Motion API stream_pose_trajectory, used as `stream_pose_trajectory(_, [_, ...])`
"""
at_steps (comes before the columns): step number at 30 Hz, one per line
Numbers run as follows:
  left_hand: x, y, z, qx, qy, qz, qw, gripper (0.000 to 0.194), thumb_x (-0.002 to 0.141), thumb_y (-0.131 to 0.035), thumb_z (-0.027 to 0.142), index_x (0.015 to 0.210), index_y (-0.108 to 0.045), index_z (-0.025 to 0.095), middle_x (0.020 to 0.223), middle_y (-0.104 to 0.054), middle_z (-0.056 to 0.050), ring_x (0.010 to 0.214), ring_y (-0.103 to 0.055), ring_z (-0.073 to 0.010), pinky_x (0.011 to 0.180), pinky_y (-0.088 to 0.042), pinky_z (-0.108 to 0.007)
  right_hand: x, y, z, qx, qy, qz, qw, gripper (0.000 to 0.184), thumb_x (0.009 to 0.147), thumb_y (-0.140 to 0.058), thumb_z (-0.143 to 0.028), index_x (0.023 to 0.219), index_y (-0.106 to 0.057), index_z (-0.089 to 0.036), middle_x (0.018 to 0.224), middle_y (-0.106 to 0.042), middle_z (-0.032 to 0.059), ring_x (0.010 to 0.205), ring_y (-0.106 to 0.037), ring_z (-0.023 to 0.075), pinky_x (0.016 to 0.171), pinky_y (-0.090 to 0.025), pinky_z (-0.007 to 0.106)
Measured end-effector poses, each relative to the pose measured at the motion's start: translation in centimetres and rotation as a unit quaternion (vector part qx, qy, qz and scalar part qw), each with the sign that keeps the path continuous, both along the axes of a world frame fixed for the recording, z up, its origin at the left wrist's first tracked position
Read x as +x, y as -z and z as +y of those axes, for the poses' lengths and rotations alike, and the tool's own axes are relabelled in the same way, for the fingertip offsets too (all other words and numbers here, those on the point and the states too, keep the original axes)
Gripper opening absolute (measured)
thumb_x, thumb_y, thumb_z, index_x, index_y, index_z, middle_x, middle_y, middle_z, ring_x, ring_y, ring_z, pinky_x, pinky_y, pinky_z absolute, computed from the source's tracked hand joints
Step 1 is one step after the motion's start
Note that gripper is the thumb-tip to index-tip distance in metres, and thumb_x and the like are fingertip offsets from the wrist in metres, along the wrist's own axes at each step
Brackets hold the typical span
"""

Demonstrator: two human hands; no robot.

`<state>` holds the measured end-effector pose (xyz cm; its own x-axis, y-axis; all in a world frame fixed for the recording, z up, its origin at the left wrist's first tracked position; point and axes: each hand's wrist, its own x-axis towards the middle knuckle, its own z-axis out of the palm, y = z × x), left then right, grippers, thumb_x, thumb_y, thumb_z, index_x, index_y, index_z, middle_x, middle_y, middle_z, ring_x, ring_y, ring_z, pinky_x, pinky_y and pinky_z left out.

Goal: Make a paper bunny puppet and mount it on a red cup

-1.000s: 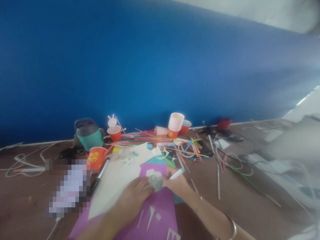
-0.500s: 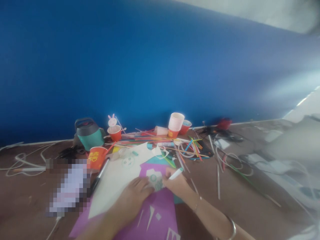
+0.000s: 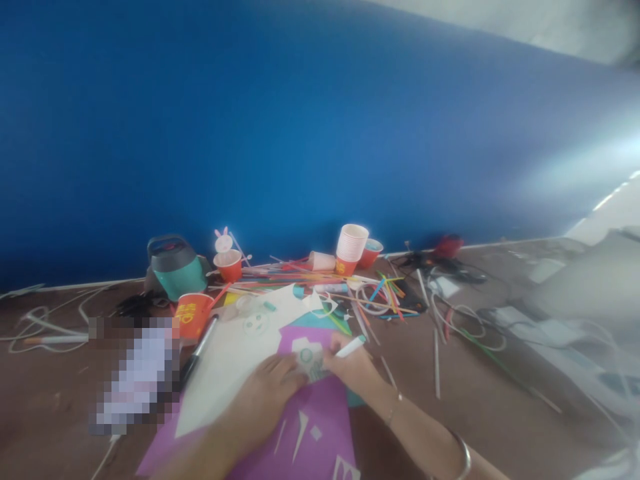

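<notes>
My right hand (image 3: 355,368) grips a white marker pen (image 3: 351,347) with a green end, slanted over a small white paper cut-out (image 3: 303,348). Green marks show on that cut-out, including a ring; the pen's tip is hidden by my fingers. My left hand (image 3: 270,390) lies flat with its fingertips at the cut-out's left edge, pressing on the paper. Under both is a purple sheet (image 3: 325,407), with white paper scraps on it. A larger white sheet (image 3: 215,373) to the left bears a green drawn face (image 3: 257,325), with a small green cap (image 3: 270,306) beside it.
Behind the paper lie many coloured sticks (image 3: 275,272), a stack of paper cups (image 3: 353,243) and a tipped cup (image 3: 321,261). At left stand a red cup (image 3: 193,315), a teal jug (image 3: 179,272) and a cup with a rabbit figure (image 3: 229,265). Cables (image 3: 475,327) lie right.
The right hand and marker have shifted very slightly left over the cut-out. My left hand stays in place.
</notes>
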<state>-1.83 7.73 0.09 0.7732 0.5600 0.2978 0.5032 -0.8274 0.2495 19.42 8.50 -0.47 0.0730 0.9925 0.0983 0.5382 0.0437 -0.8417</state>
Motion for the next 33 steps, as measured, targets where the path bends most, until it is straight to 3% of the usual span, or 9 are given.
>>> stream_pose_trajectory(33, [0.09,-0.23,0.02,0.000,-0.001,0.009,1.000,0.041,0.082,-0.041,0.001,0.112,-0.058,0.021,0.115,-0.060,-0.008,0.108,-0.054,-0.0220,0.096,-0.046,-0.040,0.15,-0.02,0.09,-0.010,-0.003,0.003,1.000,0.022,0.059,-0.050,-0.018,0.053,-0.028,-0.022,0.048,-0.027,-0.0085,0.048,-0.026,0.0084,0.044,-0.020,0.022])
